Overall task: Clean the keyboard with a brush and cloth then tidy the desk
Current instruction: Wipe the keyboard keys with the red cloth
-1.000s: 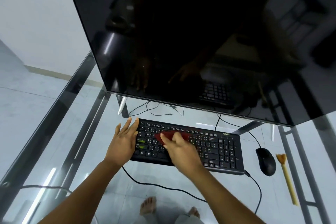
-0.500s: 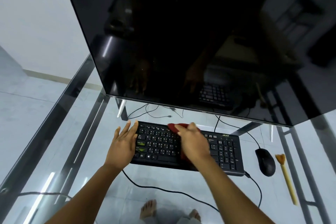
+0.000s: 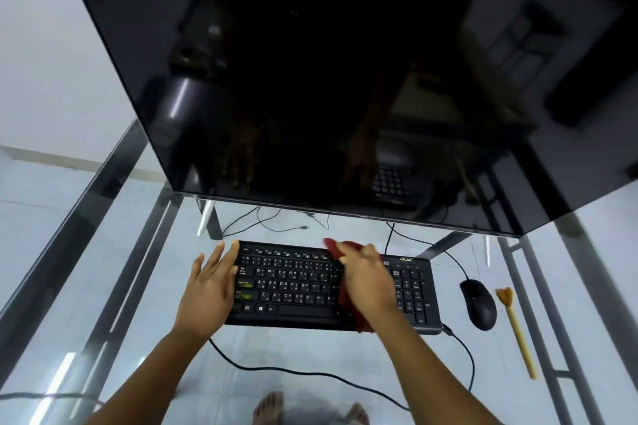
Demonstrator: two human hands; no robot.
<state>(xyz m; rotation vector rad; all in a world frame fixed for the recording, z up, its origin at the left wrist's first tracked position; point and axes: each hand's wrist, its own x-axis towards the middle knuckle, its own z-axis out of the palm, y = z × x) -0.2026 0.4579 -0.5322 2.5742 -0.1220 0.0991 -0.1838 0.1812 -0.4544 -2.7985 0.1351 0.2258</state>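
A black keyboard (image 3: 293,283) lies on the glass desk (image 3: 114,252) below the monitor. My left hand (image 3: 210,283) rests flat with straight fingers on the keyboard's left end. My right hand (image 3: 369,279) presses a dark red cloth (image 3: 347,297) onto the keys right of the middle; the cloth shows beyond my fingertips at the top row and hangs past the keyboard's near edge. A tan brush (image 3: 516,328) with a short tuft lies on the glass at the far right, apart from both hands.
A large dark monitor (image 3: 328,79) overhangs the back of the desk. A black mouse (image 3: 478,304) sits between keyboard and brush. Cables (image 3: 310,373) run under the glass and behind the keyboard. Metal frame bars cross at left and right.
My right hand has slid the red cloth from the keyboard's left-centre toward the right and up to the top row. My left hand has stayed on the left end.
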